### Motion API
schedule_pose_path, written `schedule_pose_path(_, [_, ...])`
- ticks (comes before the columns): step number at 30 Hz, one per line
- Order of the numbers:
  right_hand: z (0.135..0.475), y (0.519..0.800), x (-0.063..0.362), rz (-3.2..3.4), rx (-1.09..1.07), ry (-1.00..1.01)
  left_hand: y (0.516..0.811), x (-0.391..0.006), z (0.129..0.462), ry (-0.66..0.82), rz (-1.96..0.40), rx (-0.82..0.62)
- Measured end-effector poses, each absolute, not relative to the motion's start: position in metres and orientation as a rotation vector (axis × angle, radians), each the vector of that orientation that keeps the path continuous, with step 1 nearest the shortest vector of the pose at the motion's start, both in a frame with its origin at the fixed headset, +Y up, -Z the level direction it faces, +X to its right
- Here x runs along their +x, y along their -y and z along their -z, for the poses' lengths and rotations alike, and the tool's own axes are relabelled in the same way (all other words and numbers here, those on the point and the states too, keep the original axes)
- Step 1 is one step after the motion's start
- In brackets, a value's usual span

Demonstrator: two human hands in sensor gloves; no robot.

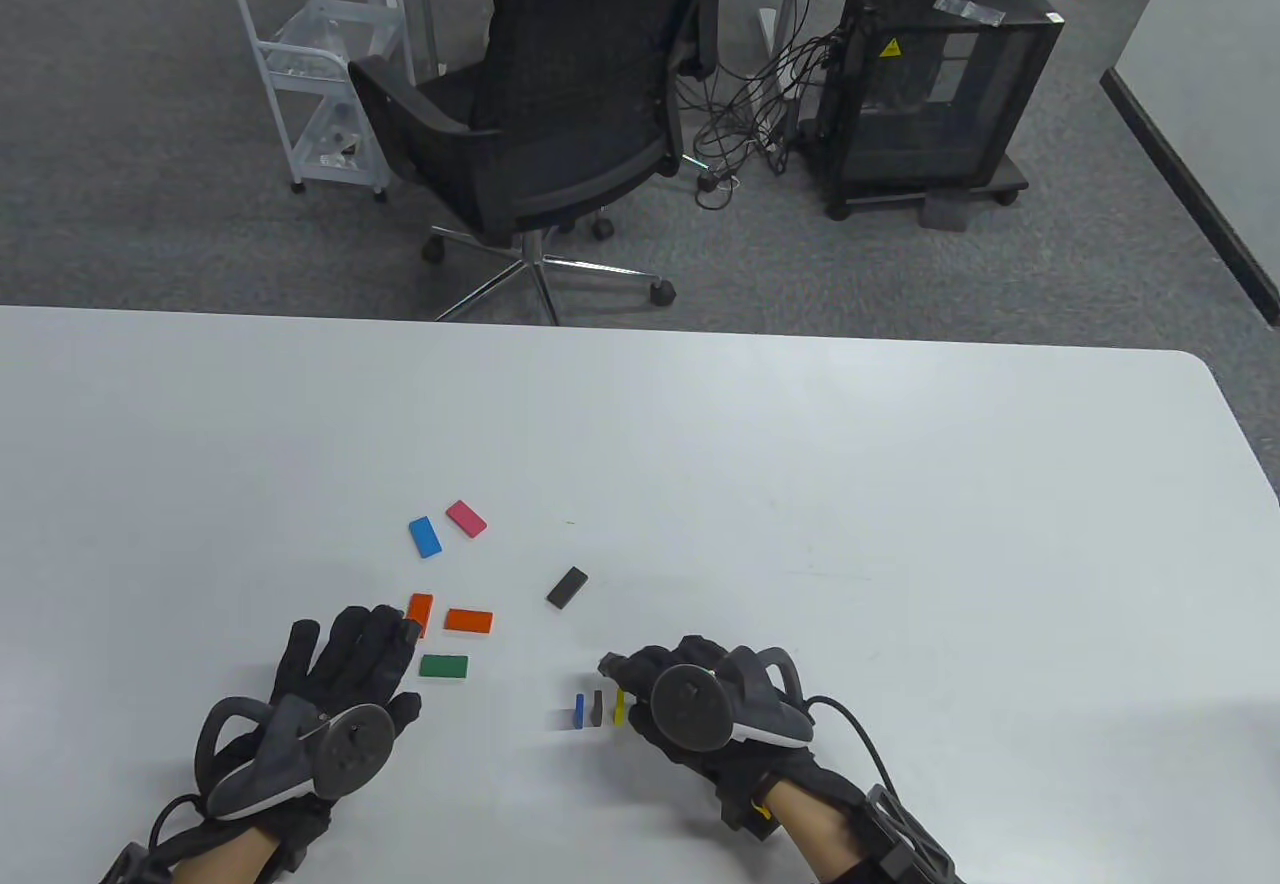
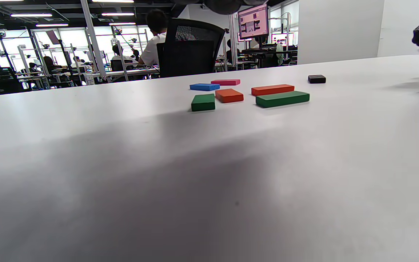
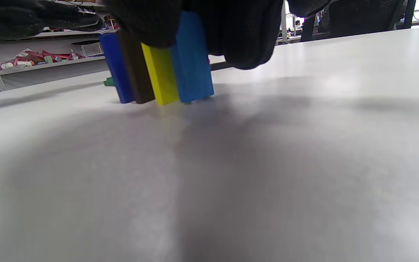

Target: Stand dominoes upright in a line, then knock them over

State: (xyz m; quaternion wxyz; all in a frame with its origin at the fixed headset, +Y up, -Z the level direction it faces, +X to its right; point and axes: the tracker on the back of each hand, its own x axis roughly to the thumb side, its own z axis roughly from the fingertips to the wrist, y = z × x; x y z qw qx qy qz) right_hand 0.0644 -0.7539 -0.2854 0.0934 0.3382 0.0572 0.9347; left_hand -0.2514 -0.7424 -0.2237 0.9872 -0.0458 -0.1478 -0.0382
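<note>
Gloved right hand point(image 1: 690, 699) is gripping a light-blue domino point(image 3: 192, 58) upright beside the yellow domino point(image 3: 159, 72); left hand point(image 1: 340, 684) is lying flat, fingers spread, left of it near flat dominoes point(image 1: 450, 614).

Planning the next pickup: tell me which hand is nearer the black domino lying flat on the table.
Right. The right hand sits just below the flat black domino, slightly to its right, by the standing row. The left hand lies farther off, beyond the orange pieces.

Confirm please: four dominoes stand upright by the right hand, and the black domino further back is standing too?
Not quite. The black domino lies flat on the table, as the table view shows. Four dominoes do stand upright by the right hand.
</note>
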Motion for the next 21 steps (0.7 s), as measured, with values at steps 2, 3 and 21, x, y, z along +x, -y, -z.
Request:
schedule_pose_path(2, [0.2850, 0.7539, 0.0642, -2.774, 1.004, -0.168, 0.7426, -0.2512, 0.2238, 0.297, 0.078, -0.093])
schedule_pose_path(3, [0.2851, 0.7540, 0.0641, -2.781, 1.003, -0.176, 0.7426, -0.2512, 0.2237, 0.298, 0.078, -0.093])
schedule_pose_path(21, [0.2837, 0.7576, 0.0661, -2.829, 0.991, -0.265, 0.7428, -0.2503, 0.2237, 0.310, 0.078, -0.087])
